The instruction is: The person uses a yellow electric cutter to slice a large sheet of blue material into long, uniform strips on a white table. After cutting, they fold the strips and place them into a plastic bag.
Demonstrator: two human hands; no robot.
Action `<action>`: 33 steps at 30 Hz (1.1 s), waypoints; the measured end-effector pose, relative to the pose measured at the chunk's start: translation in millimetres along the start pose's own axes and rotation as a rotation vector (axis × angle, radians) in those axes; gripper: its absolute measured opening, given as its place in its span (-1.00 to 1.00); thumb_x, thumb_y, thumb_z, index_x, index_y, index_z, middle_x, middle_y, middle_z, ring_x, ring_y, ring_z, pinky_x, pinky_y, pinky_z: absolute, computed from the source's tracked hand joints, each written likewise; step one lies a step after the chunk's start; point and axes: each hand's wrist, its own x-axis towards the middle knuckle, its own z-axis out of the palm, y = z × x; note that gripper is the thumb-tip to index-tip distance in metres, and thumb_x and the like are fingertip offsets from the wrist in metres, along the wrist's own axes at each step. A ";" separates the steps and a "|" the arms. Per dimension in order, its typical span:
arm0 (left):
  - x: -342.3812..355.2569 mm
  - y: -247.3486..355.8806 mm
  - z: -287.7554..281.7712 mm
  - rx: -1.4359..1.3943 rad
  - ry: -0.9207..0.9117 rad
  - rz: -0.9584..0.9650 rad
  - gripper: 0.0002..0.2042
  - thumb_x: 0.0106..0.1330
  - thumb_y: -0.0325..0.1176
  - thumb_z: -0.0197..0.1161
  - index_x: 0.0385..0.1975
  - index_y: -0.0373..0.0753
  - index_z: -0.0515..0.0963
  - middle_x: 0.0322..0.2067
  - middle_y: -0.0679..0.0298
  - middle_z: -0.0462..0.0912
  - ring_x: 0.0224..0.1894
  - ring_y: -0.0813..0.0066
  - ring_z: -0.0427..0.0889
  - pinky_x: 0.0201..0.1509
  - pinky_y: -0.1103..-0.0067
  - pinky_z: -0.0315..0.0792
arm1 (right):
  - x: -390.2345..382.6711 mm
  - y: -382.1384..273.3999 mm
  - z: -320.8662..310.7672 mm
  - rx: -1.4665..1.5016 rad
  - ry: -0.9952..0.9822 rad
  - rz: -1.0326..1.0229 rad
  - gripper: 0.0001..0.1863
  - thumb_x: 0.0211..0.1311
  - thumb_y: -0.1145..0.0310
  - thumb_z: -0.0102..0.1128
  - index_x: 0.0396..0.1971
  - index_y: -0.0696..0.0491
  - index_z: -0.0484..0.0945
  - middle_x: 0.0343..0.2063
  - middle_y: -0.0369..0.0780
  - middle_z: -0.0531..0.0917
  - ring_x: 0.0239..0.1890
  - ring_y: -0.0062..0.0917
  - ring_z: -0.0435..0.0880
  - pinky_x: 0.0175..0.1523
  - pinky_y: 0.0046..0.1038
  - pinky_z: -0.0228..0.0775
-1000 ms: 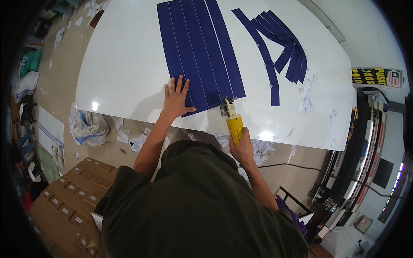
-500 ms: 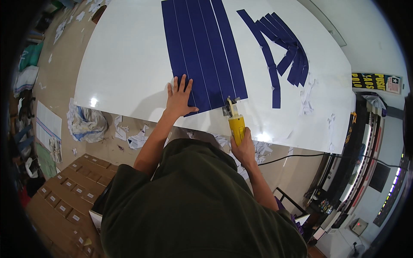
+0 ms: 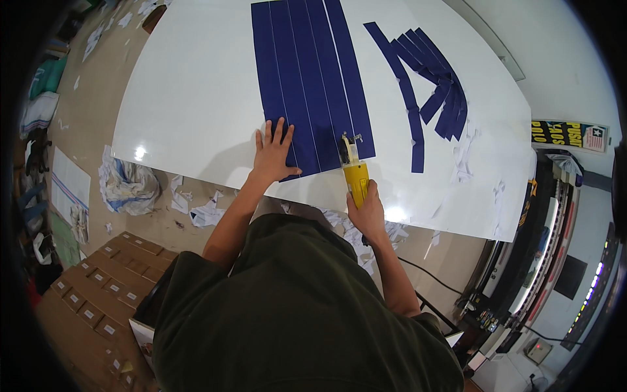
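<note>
The fabric (image 3: 294, 85) is pale-lined navy, the cutter (image 3: 356, 179) yellow.

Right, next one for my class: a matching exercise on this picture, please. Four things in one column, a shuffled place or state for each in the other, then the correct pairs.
1. Left hand
2. Right hand
3. Loose blue strips
4. Brown boxes

A. Gripping a yellow tool
B. Lower left of the picture
C. Lying on the white table, right of the blue fabric
D. Fingers spread at the fabric's near left corner

Pairs: 1-D, 2-A, 3-C, 4-B
</note>
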 end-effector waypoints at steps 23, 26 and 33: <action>-3.6 0.9 -1.5 -0.029 0.057 0.024 0.25 -0.20 0.14 0.64 0.54 -0.12 0.04 0.55 0.00 -0.14 0.58 -0.22 -0.22 0.53 -0.18 -0.22 | 94.5 -48.7 -2.0 -0.039 0.020 -0.071 -0.39 0.29 0.22 0.26 0.12 0.26 0.18 -0.09 0.34 0.56 -0.09 0.27 0.61 -0.03 0.05 0.50; -3.2 0.5 -2.2 -0.036 0.059 0.027 0.25 -0.21 0.14 0.64 0.54 -0.13 0.05 0.55 0.00 -0.14 0.58 -0.22 -0.23 0.53 -0.19 -0.22 | 110.2 -52.3 -0.9 -0.053 0.023 -0.086 -0.39 0.29 0.21 0.25 0.12 0.26 0.18 -0.09 0.34 0.56 -0.09 0.27 0.61 -0.02 0.05 0.50; -3.8 -0.1 -1.9 -0.057 0.065 0.032 0.24 -0.20 0.14 0.64 0.53 -0.14 0.06 0.56 0.00 -0.15 0.58 -0.21 -0.25 0.53 -0.18 -0.24 | 145.0 -71.7 -1.1 -0.082 0.023 -0.084 -0.39 0.29 0.19 0.24 0.11 0.27 0.19 -0.14 0.35 0.59 -0.11 0.27 0.63 -0.01 0.05 0.50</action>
